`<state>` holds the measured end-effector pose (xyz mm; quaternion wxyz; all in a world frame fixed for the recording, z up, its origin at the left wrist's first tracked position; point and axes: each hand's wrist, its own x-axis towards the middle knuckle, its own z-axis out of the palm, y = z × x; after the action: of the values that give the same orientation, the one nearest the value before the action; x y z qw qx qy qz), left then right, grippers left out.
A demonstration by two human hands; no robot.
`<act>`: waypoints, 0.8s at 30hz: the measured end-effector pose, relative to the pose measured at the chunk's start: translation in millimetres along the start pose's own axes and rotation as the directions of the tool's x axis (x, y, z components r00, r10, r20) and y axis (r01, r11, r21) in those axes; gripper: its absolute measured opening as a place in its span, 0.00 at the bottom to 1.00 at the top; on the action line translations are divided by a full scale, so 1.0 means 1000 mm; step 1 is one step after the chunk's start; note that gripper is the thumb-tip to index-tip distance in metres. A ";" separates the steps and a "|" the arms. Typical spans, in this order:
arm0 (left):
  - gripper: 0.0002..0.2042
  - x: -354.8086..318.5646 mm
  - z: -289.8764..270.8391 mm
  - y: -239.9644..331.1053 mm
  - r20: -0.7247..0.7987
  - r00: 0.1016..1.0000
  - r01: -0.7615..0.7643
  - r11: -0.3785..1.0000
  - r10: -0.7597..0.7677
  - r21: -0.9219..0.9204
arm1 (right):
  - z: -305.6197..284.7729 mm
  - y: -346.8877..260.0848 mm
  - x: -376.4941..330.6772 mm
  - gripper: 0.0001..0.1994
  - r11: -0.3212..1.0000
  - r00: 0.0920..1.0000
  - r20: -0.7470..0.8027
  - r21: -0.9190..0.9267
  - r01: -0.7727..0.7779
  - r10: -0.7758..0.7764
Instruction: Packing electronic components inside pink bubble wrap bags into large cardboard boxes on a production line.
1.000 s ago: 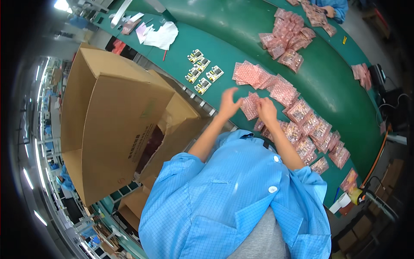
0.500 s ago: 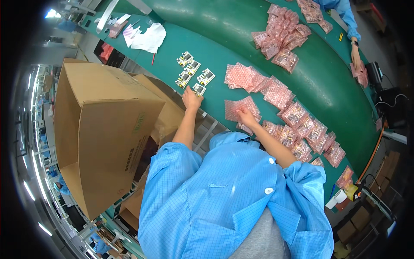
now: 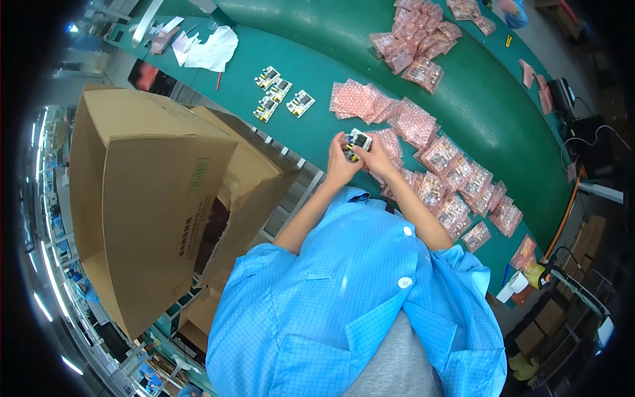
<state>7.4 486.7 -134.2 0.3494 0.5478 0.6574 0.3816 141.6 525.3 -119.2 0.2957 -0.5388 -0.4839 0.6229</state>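
Note:
Both my hands meet over the green bench, around a small circuit board [image 3: 359, 140] with a black block and yellow parts on it. My left hand [image 3: 342, 163] grips the board's left side, fingers closed. On the other side, my right hand [image 3: 376, 157] has its thumb and fingers on the same board. Pink bubble-wrap bags [image 3: 390, 143] show just behind the right hand; whether it also holds one is hidden. Several bare circuit boards [image 3: 278, 89] lie farther left on the bench.
A large open cardboard box [image 3: 159, 218] stands at my left. Flat bubble bags [image 3: 357, 99] lie ahead, and filled bags [image 3: 463, 178] spread to the right. More filled bags [image 3: 420, 40] sit on the dark green band beyond. White crumpled sheets [image 3: 215, 51] are at the far left.
My left hand has picked up the nearest circuit board and carried it right. My right hand now holds that board too; the bubble bag it gripped before is no longer distinct.

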 end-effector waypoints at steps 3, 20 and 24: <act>0.44 -0.008 -0.005 0.004 0.130 0.987 -0.080 0.991 0.094 -0.108 | -0.028 0.035 0.006 0.20 0.989 0.993 -0.055 0.118 -0.095 0.102; 0.36 0.000 -0.039 -0.041 0.154 0.941 0.128 0.741 -0.300 0.659 | -0.010 0.026 0.000 0.16 0.907 0.969 0.111 0.343 -0.244 0.219; 0.33 -0.010 -0.043 -0.050 0.019 0.991 0.108 0.890 -0.130 0.442 | 0.007 0.018 0.008 0.16 0.945 0.953 0.117 0.145 -0.293 0.278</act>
<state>-51.9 466.5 -158.3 0.2549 0.5805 0.7502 0.1876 136.1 524.3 -139.8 0.2214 -0.5475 -0.3624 0.7210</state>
